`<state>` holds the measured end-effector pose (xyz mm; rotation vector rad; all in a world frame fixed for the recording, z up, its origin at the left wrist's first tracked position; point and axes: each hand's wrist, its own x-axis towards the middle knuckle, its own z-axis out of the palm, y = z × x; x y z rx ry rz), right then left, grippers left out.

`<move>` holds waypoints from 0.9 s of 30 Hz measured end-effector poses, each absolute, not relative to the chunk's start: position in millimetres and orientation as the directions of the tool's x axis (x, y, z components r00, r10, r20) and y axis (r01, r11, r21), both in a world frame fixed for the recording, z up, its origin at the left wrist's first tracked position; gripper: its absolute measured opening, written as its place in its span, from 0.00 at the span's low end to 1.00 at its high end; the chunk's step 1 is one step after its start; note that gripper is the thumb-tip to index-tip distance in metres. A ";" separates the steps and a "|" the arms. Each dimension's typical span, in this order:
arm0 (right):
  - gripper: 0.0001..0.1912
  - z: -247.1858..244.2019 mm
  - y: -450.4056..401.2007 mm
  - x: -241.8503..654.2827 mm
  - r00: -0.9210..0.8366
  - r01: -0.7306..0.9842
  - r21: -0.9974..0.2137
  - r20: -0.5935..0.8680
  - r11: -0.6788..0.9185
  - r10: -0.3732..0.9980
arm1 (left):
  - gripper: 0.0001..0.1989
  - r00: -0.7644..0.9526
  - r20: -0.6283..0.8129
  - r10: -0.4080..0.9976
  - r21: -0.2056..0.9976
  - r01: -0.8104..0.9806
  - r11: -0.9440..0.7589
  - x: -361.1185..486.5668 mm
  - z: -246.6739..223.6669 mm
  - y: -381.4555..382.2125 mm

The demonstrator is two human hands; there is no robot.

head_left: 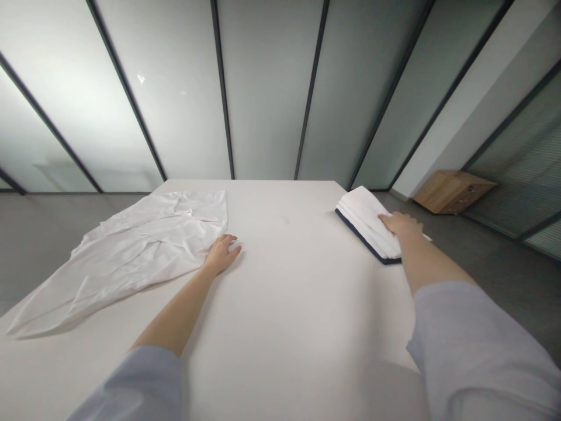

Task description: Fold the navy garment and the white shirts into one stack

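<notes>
A crumpled white cloth point(149, 251) lies spread over the left side of the white table point(284, 304). Beside its right edge is my left hand point(222, 254), palm down near the table surface with its fingers apart and nothing in it. At the table's right edge, a folded white cloth stack point(366, 219) with a dark navy bottom layer is in my right hand point(400, 224). The thumb rests on top of the stack; the other fingers are partly hidden on its far right side.
Frosted glass panels point(267, 88) with dark frames stand behind the table. A wooden cabinet point(453, 192) sits on the grey floor at the right, near a pale pillar.
</notes>
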<state>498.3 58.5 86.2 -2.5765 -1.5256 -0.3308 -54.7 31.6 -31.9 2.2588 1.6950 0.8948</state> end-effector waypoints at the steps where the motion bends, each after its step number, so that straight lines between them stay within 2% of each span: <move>1: 0.28 84.3 57.6 495.8 0.525 0.846 -0.025 0.215 -0.533 0.823 | 0.17 0.174 0.357 0.918 0.474 0.813 -0.338 -54.9 -32.4 32.2; 4: 0.30 89.3 56.0 490.7 0.554 0.829 -0.067 0.220 -0.555 0.803 | 0.17 0.183 0.368 0.911 0.462 0.815 -0.351 -55.0 -32.9 33.1; 10: 0.26 97.5 49.2 464.0 0.396 0.915 -0.108 0.425 -0.389 0.814 | 0.17 0.184 0.340 0.922 0.470 0.816 -0.336 -52.9 -32.0 32.2; 13: 0.24 83.6 43.4 433.2 0.265 0.963 -0.086 0.456 -0.254 0.850 | 0.16 0.198 0.333 0.922 0.454 0.823 -0.341 -51.1 -29.6 30.1; 16: 0.24 59.1 36.0 391.2 0.122 0.992 -0.078 0.407 -0.098 0.905 | 0.16 0.198 0.317 0.927 0.451 0.829 -0.331 -49.6 -26.5 27.7; 19: 0.22 30.3 27.6 343.3 0.002 0.993 -0.116 0.297 0.034 0.955 | 0.16 0.205 0.305 0.930 0.447 0.832 -0.330 -49.1 -24.9 26.3; 23: 0.21 -3.2 18.3 291.4 -0.080 0.978 -0.180 0.139 0.105 0.987 | 0.16 0.221 0.297 0.929 0.440 0.832 -0.338 -49.2 -25.5 26.6; 27: 0.19 -18.4 14.1 275.3 -0.147 0.968 -0.191 0.099 0.163 0.984 | 0.15 0.211 0.304 0.929 0.462 0.820 -0.337 -47.8 -21.1 24.7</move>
